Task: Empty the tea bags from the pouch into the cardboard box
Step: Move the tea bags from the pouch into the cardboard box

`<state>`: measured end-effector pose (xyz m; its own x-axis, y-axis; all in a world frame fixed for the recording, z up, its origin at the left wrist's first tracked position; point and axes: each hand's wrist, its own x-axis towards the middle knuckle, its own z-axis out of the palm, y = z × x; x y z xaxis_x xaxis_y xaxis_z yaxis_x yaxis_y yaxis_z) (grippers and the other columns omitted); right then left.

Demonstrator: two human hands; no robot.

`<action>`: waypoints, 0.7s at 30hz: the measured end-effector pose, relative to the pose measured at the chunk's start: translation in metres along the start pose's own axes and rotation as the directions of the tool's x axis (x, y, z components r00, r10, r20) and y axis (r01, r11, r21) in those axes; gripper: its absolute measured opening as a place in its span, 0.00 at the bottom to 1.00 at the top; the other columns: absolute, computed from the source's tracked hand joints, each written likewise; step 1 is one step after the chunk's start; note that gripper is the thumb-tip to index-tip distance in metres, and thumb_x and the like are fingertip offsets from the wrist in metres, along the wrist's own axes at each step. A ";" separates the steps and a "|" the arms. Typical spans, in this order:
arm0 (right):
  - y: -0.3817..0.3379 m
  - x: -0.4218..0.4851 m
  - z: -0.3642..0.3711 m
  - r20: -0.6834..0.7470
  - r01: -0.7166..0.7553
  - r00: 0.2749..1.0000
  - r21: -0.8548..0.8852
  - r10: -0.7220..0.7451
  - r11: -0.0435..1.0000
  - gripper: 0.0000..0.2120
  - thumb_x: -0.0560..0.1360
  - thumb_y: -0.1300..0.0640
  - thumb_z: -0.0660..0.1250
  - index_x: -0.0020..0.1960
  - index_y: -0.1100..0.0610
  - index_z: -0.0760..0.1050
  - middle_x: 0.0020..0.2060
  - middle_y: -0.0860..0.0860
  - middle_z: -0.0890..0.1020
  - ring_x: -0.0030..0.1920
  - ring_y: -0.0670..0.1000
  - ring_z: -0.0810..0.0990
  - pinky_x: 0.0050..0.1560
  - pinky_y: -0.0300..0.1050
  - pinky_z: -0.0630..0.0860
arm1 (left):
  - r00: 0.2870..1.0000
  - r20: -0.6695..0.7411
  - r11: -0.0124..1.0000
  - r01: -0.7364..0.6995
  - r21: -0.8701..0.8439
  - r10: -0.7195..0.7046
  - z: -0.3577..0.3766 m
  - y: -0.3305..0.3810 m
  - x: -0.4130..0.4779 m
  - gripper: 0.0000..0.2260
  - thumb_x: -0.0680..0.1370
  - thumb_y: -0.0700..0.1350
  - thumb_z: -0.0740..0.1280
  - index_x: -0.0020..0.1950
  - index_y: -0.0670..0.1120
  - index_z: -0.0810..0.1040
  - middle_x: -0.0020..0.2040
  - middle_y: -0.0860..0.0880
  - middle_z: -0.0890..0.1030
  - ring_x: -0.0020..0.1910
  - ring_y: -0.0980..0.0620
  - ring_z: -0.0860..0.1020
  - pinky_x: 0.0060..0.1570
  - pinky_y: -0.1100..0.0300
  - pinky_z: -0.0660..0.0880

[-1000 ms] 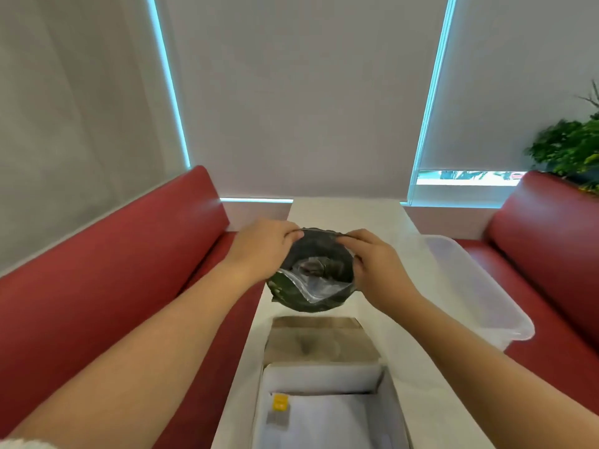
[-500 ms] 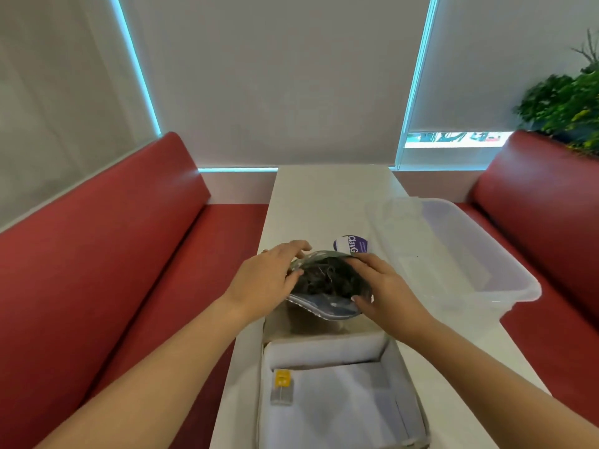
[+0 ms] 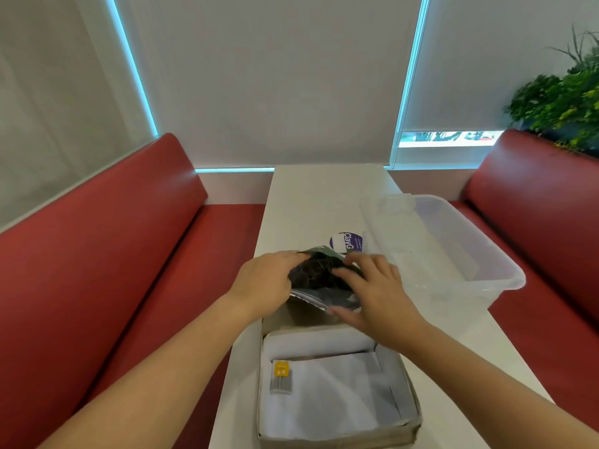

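Observation:
A dark, shiny pouch [image 3: 319,280] is held low over the far flap of the cardboard box [image 3: 337,435], its silvery opening edge facing me. My left hand [image 3: 267,283] grips the pouch's left side. My right hand [image 3: 372,293] holds its right side, fingers spread over the top. The box is open and lined with white padding. One tea bag with a yellow tag [image 3: 281,377] lies inside at the left. What is in the pouch is hidden.
A clear plastic tub [image 3: 453,254] stands on the white table [image 3: 311,202] to the right of the pouch. A round purple sticker [image 3: 348,241] lies behind the pouch. Red bench seats [image 3: 129,238] flank the table. A green plant [image 3: 564,102] is at the far right.
Both hands have brought the pouch down from chest height to just above the box's far flap. The view has tilted down, showing more of the box.

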<state>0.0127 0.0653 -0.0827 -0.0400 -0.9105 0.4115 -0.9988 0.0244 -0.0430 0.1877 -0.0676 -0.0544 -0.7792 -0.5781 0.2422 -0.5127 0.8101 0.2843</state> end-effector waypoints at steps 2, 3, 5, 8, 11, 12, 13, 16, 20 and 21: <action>-0.007 -0.005 0.006 0.029 0.130 0.991 -0.112 -0.127 0.985 0.31 0.66 0.36 0.67 0.64 0.53 0.74 0.59 0.51 0.78 0.59 0.55 0.74 0.58 0.51 0.72 | 1.000 0.022 1.000 -0.003 -0.021 0.004 -0.004 0.003 0.003 0.26 0.75 0.37 0.61 0.70 0.59 0.69 0.64 0.53 0.78 0.57 0.49 0.78 0.47 0.58 0.74; -0.010 -0.004 0.012 0.060 0.163 0.986 -0.154 -0.156 0.974 0.30 0.66 0.39 0.69 0.63 0.53 0.74 0.58 0.51 0.79 0.58 0.54 0.76 0.59 0.51 0.73 | 0.999 0.030 1.000 -0.009 -0.023 0.010 -0.004 0.005 0.004 0.26 0.75 0.38 0.61 0.70 0.59 0.68 0.64 0.53 0.78 0.57 0.49 0.78 0.46 0.59 0.74; -0.011 0.000 0.024 0.123 0.172 0.981 -0.176 -0.152 0.969 0.20 0.68 0.48 0.72 0.59 0.50 0.78 0.53 0.48 0.83 0.54 0.52 0.81 0.63 0.52 0.70 | 0.999 0.033 1.000 -0.012 -0.023 0.013 -0.004 0.008 0.006 0.26 0.75 0.38 0.60 0.70 0.59 0.68 0.63 0.53 0.79 0.55 0.49 0.78 0.44 0.60 0.74; -0.010 0.001 0.026 0.246 0.139 0.963 -0.098 -0.112 0.985 0.12 0.75 0.57 0.63 0.56 0.48 0.79 0.49 0.47 0.85 0.53 0.51 0.81 0.72 0.47 0.55 | 0.999 -0.046 0.999 0.030 0.042 -0.028 -0.005 0.007 0.008 0.23 0.75 0.40 0.60 0.69 0.57 0.69 0.61 0.53 0.79 0.54 0.48 0.79 0.42 0.57 0.74; -0.009 -0.005 0.023 0.292 0.168 0.947 -0.101 -0.132 0.981 0.14 0.76 0.59 0.59 0.56 0.47 0.77 0.47 0.47 0.84 0.52 0.50 0.81 0.73 0.47 0.52 | 0.996 -0.091 0.996 0.017 0.091 -0.009 -0.005 0.005 0.007 0.22 0.76 0.43 0.59 0.69 0.56 0.69 0.63 0.55 0.78 0.55 0.50 0.79 0.42 0.58 0.75; -0.009 -0.007 0.021 0.290 0.167 0.947 -0.073 -0.139 0.983 0.13 0.77 0.57 0.58 0.57 0.47 0.77 0.48 0.47 0.84 0.52 0.49 0.80 0.73 0.47 0.55 | 0.997 -0.079 0.996 -0.005 0.091 0.012 -0.004 0.006 0.006 0.22 0.76 0.42 0.59 0.70 0.56 0.68 0.64 0.55 0.78 0.55 0.50 0.79 0.44 0.57 0.76; -0.011 -0.009 0.020 0.276 0.141 0.952 -0.010 -0.133 0.990 0.13 0.78 0.54 0.56 0.58 0.47 0.76 0.49 0.47 0.84 0.53 0.49 0.80 0.72 0.47 0.59 | 0.997 -0.067 0.996 -0.026 0.090 0.032 -0.004 0.007 0.004 0.23 0.76 0.41 0.59 0.70 0.56 0.68 0.64 0.55 0.77 0.55 0.50 0.79 0.45 0.57 0.77; -0.020 0.000 0.013 0.259 -0.003 0.964 0.219 -0.055 0.976 0.17 0.79 0.55 0.55 0.67 0.52 0.71 0.61 0.52 0.79 0.61 0.52 0.75 0.66 0.48 0.70 | 0.996 -0.054 0.994 -0.065 0.090 0.070 -0.006 0.009 0.002 0.23 0.77 0.40 0.59 0.70 0.57 0.69 0.64 0.55 0.78 0.55 0.51 0.79 0.48 0.58 0.75; -0.025 0.042 0.036 0.461 -0.149 0.883 0.107 0.084 0.983 0.31 0.78 0.56 0.61 0.76 0.49 0.51 0.76 0.55 0.57 0.72 0.60 0.60 0.73 0.56 0.61 | 0.996 -0.040 0.993 -0.075 0.086 0.079 -0.005 0.010 0.004 0.25 0.77 0.39 0.58 0.72 0.58 0.66 0.68 0.56 0.75 0.60 0.52 0.77 0.54 0.58 0.74; -0.026 0.052 0.044 0.514 -0.193 0.848 0.076 0.128 0.978 0.31 0.78 0.54 0.59 0.77 0.48 0.49 0.77 0.55 0.53 0.73 0.61 0.58 0.73 0.58 0.60 | 0.996 -0.036 0.994 -0.073 0.075 0.076 -0.004 0.011 0.005 0.25 0.77 0.39 0.58 0.72 0.58 0.66 0.68 0.56 0.74 0.61 0.52 0.77 0.55 0.58 0.74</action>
<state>0.0376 -0.0011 -0.1007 -0.1463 -0.9813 -0.1248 -0.9671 0.1684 -0.1907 0.1799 -0.0620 -0.0467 -0.8025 -0.5180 0.2961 -0.4801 0.8553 0.1950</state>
